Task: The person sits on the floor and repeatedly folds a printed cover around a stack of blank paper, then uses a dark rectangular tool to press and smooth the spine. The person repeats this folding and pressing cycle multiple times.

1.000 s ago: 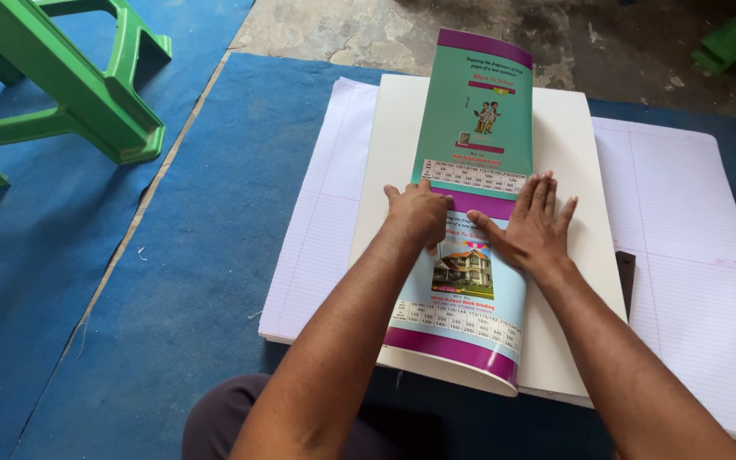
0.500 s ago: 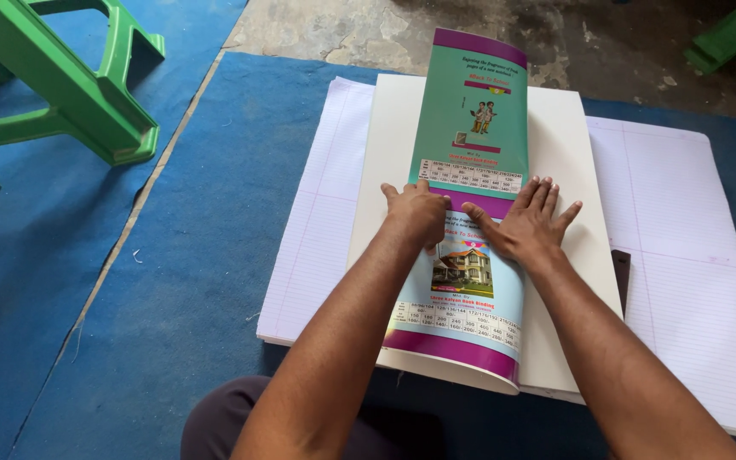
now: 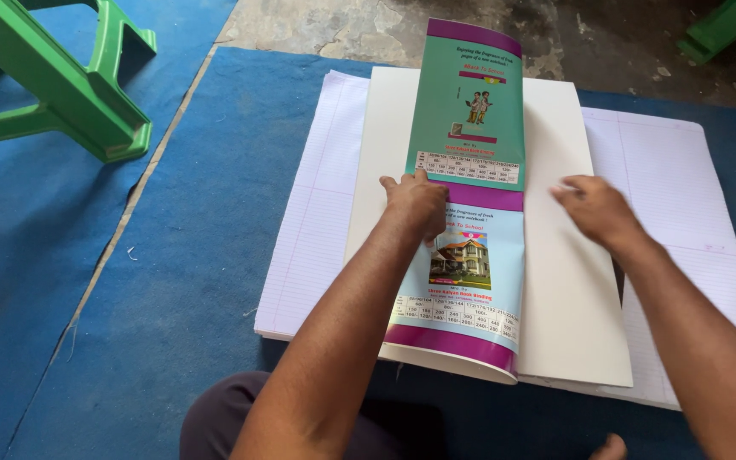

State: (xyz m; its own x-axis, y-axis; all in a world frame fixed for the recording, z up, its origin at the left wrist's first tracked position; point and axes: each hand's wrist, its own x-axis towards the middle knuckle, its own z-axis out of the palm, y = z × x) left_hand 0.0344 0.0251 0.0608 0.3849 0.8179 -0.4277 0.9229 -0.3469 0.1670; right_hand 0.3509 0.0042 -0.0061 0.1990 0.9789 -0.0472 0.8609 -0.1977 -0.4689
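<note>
Blue matting covers the floor (image 3: pixel 172 281) under both hands, with bare concrete beyond the fingertips and a green plastic stool (image 3: pixel 61 85) well off past the left hand. Left hand (image 3: pixel 417 204) lies flat, fingers released, pressing the glossy printed cover sheet (image 3: pixel 470 255) where its teal and pale blue halves meet. Right hand (image 3: pixel 598 209) rests open on the white board (image 3: pixel 560 290) just beside the sheet, grasping nothing. Ruled paper (image 3: pixel 317 238) spreads beneath. Judging by its curled near edge, the sheet could spring up or skew if the pressing eases. Sheet's underside stays hidden; small print is unreadable
</note>
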